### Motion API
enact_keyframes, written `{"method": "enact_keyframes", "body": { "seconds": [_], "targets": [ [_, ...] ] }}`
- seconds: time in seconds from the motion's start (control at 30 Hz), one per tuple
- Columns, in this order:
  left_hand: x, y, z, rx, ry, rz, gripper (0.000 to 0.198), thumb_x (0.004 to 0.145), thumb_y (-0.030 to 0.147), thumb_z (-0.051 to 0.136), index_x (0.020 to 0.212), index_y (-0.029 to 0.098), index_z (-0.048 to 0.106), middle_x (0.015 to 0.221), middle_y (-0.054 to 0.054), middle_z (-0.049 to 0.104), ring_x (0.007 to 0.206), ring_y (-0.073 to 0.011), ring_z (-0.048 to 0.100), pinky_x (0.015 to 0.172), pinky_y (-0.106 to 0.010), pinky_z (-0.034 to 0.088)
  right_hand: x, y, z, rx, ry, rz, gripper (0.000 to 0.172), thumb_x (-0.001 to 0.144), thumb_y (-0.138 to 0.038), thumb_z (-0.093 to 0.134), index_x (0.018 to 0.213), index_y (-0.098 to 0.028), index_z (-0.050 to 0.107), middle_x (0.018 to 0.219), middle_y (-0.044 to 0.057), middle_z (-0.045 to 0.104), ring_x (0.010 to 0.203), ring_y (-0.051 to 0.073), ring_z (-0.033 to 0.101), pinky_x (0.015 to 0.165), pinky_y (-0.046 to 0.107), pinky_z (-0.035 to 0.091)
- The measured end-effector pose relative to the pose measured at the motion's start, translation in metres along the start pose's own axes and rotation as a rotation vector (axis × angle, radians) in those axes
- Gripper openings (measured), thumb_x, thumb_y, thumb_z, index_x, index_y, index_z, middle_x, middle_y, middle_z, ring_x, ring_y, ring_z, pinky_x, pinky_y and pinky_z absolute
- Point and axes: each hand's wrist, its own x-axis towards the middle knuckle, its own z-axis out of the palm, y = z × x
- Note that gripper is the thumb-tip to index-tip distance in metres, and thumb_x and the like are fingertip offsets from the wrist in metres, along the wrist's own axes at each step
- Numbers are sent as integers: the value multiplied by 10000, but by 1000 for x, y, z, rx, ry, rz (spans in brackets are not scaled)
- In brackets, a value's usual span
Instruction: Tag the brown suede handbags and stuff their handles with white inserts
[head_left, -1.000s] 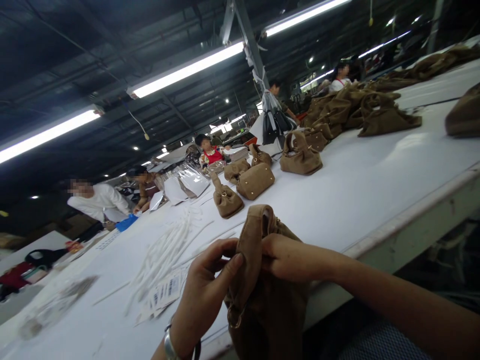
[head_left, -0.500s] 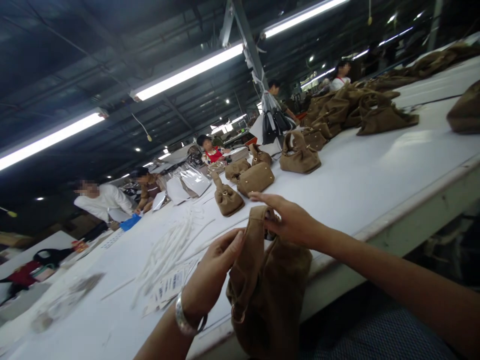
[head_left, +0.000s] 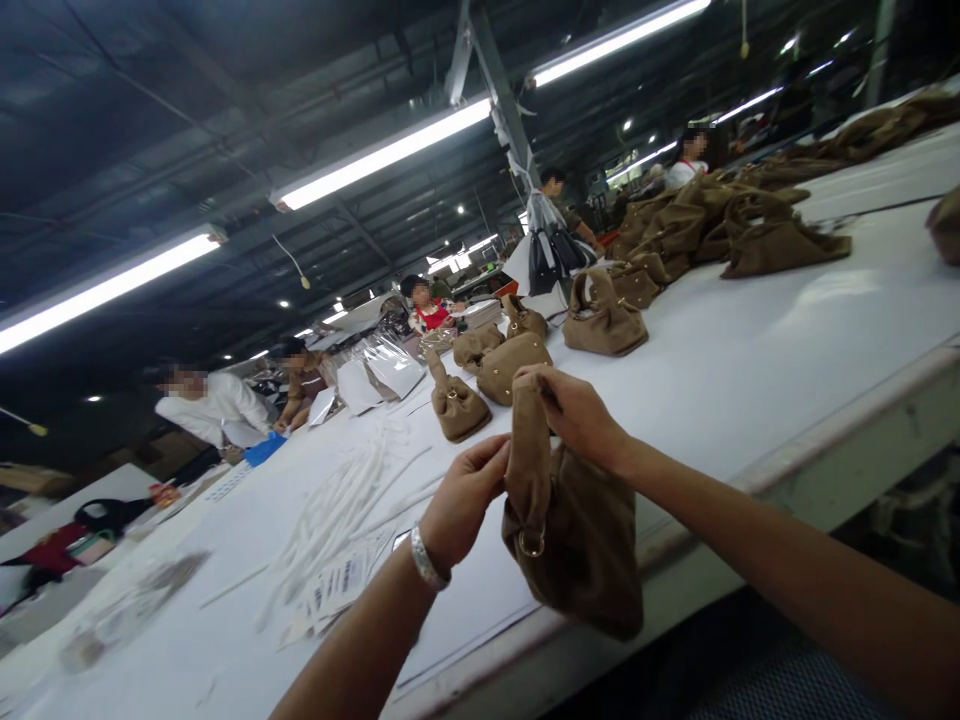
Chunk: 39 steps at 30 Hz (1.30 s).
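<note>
A brown handbag with a gold ring hangs by its wide handle at the table's near edge. My right hand is closed round the top of the handle, its fingers partly hidden behind the strap. On the strap's left side, my left hand pinches the edge between thumb and fingers. A small brown handbag stands on the table just beyond my hands, and another brown bag lies beside it with gold studs showing.
White strips and printed cards lie left on the white table. A heap of brown bags covers the far right. Clear plastic wrapping stands at the far edge. Several people are at work beyond, one in a white top.
The handbag has come up and forward, farther over the table, and its ring side now shows more. My right hand's fingers, stretched out before, have closed on the handle.
</note>
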Motion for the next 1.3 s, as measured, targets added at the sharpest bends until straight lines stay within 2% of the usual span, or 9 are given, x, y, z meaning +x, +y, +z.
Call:
{"method": "enact_keyframes", "body": {
  "seconds": [0.07, 0.17, 0.4, 0.63, 0.83, 0.97, 1.07, 1.17, 1.3],
  "targets": [
    [1, -9, 5, 15, 13, -4, 385, 886, 426, 667, 1153, 151, 704, 1030, -72, 727, 930, -194, 651, 863, -291, 492, -4, 17, -4, -26, 10, 27, 309, 898, -179, 460, 1164, -174, 617, 1167, 110, 697, 1082, 243, 654, 963, 392, 493],
    [6, -8, 12, -30, 26, -7, 440, 923, 492, 584, 1179, 150, 693, 1057, -87, 726, 970, -214, 653, 855, -294, 496, -6, 31, -10, -48, -10, 31, 325, 886, -163, 483, 1178, -183, 626, 1211, 105, 688, 1131, 246, 638, 1000, 400, 473],
    [30, 10, 14, -109, -36, -36, 383, 846, 414, 718, 1146, 176, 710, 1020, -59, 731, 884, -170, 662, 772, -233, 492, 1, 34, -14, -27, -78, 21, 445, 829, -114, 542, 1253, -231, 612, 1262, 48, 676, 1149, 221, 636, 1004, 360, 482],
    [16, 3, 7, -6, -14, -11, 379, 878, 418, 679, 1161, 166, 705, 1016, -70, 726, 920, -194, 651, 791, -268, 494, -4, 41, -17, -9, -100, 25, 436, 833, -128, 563, 1248, -252, 616, 1221, 31, 691, 1124, 220, 644, 994, 355, 485],
    [14, 26, 21, 176, 17, -16, 432, 942, 475, 553, 1262, 195, 631, 1161, -87, 684, 1067, -243, 615, 887, -333, 497, -8, 40, -5, -41, -52, 56, 347, 874, -168, 556, 1208, -209, 639, 1182, 85, 698, 1074, 238, 653, 944, 372, 500],
    [25, 40, 30, 296, 28, -19, 422, 828, 339, 713, 1203, 170, 617, 1113, -89, 688, 1026, -247, 626, 863, -327, 512, -4, 33, -7, -67, -47, 48, 335, 919, -189, 525, 1231, -242, 635, 1175, 52, 703, 1064, 211, 657, 931, 339, 505],
    [33, 51, 24, 302, 9, -16, 280, 809, 251, 657, 1065, 137, 641, 959, -77, 691, 888, -220, 639, 751, -295, 514, 1, 25, -17, -101, -14, 36, 379, 942, -241, 525, 1314, -251, 592, 1263, 61, 671, 1121, 230, 639, 980, 375, 491],
    [38, 59, 12, 338, -6, 6, 246, 832, 285, 629, 1029, 140, 649, 857, -47, 659, 788, -176, 608, 689, -260, 485, 2, 15, -29, -113, 28, -29, 419, 937, -242, 527, 1354, -257, 563, 1322, 54, 639, 1189, 235, 604, 1037, 387, 461],
    [40, 52, 0, 608, 11, 83, 342, 829, 412, 691, 1056, 157, 663, 803, -20, 628, 722, -156, 573, 640, -247, 453, -8, 10, -37, -18, -102, -107, 477, 930, -197, 504, 1399, -281, 514, 1336, 27, 626, 1210, 211, 590, 1049, 366, 457]
  ]
}}
